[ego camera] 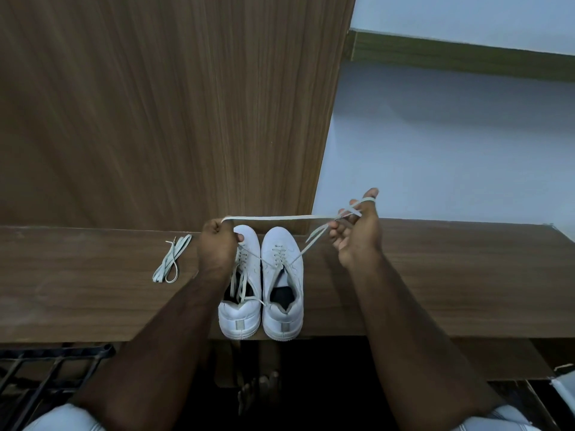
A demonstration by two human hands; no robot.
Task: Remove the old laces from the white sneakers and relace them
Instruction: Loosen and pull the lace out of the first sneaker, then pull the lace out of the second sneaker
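Head view, looking down on a brown wood-grain shelf [435, 275] that bore 2 white low-top sneakers side by side, heels toward the viewer and toes toward a tall brown wood-grain panel [155, 104]. The left white sneaker [239, 318] lay partly under the left forearm, with loose pale lace ends trailing over its dark opening. The right white sneaker [283, 290] carried a flat pale lace [280, 218] threaded through its lower eyelets. From those eyelets 1 run of this lace rose up and to the right to the right hand [357, 231], which was held above the shelf, palm turned toward the viewer, fingers spread and loosely bent, the lace crossing over the fingertips [370, 194]. From there the lace stretched taut and nearly level to the left hand [217, 244], whose curled fingers were closed on its other end above the toe of the left sneaker. The 2 hands were well apart, joined only by the lace. A spare bundle of pale flat laces [171, 259] lay folded on the shelf, to the left of the left hand and apart from it. A pale blue wall [451, 144] stood behind the shelf at right.
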